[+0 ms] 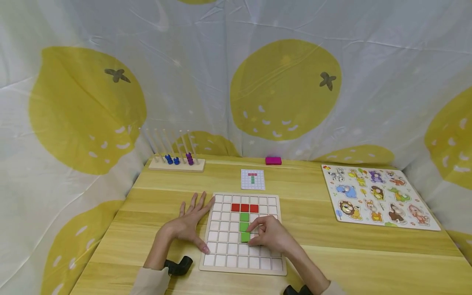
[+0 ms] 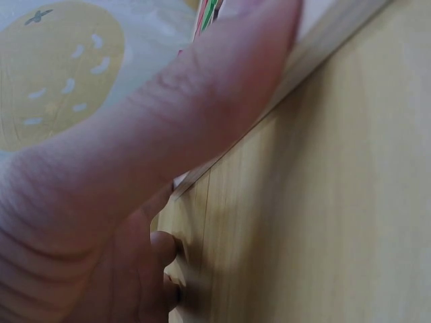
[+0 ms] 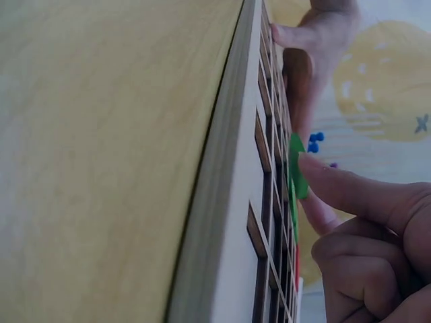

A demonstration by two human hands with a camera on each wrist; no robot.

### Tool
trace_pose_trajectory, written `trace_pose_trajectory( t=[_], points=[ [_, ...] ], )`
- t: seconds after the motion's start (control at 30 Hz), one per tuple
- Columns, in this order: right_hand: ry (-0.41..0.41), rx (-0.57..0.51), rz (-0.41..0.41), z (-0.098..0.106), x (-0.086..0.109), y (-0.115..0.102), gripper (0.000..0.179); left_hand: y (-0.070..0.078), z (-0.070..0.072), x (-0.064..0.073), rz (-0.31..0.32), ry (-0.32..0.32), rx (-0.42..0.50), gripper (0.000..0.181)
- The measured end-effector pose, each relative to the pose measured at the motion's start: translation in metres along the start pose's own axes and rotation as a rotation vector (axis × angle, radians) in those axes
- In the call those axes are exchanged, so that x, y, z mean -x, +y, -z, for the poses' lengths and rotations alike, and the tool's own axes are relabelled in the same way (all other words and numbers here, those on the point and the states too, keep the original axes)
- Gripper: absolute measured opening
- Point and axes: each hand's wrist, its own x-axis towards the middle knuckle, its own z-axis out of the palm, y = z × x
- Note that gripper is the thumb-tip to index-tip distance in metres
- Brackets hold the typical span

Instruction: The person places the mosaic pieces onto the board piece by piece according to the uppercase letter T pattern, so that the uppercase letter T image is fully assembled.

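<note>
A white grid board [image 1: 242, 271] with a wooden frame lies in front of me. Three red tiles [image 1: 245, 208] form a row near its top, and two green tiles [image 1: 244, 222] run down from the middle one. My right hand [image 1: 272, 235] pinches a third green tile [image 1: 245, 237] with thumb and index finger, just below those two. In the right wrist view the thumb is against this green tile [image 3: 297, 165], which stands slightly proud of the grid. Fingers spread, my left hand [image 1: 187, 224] rests at the board's left edge, its thumb [image 2: 222, 87] on the frame.
Behind the board lies a pattern card [image 1: 253, 179] showing a red and green T. A peg stand [image 1: 177, 164] with blue and purple beads is at the back left, a magenta block [image 1: 273, 161] at the back. An animal puzzle board [image 1: 380, 196] lies to the right.
</note>
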Motion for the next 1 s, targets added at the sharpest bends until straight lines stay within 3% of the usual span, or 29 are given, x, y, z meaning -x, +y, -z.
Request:
trace_pose_trajectory(
  t=[0.63, 1.0],
  points=[
    [0.082, 0.08, -0.033, -0.0095, 0.0011, -0.0051, 0.024, -0.0003, -0.0003, -0.0005, -0.015, -0.005, -0.002, 0.15],
    [0.064, 0.061, 0.02, -0.0022, -0.0003, -0.0014, 0.022, -0.0004, -0.0008, -0.0002, -0.005, -0.005, -0.002, 0.15]
  ],
)
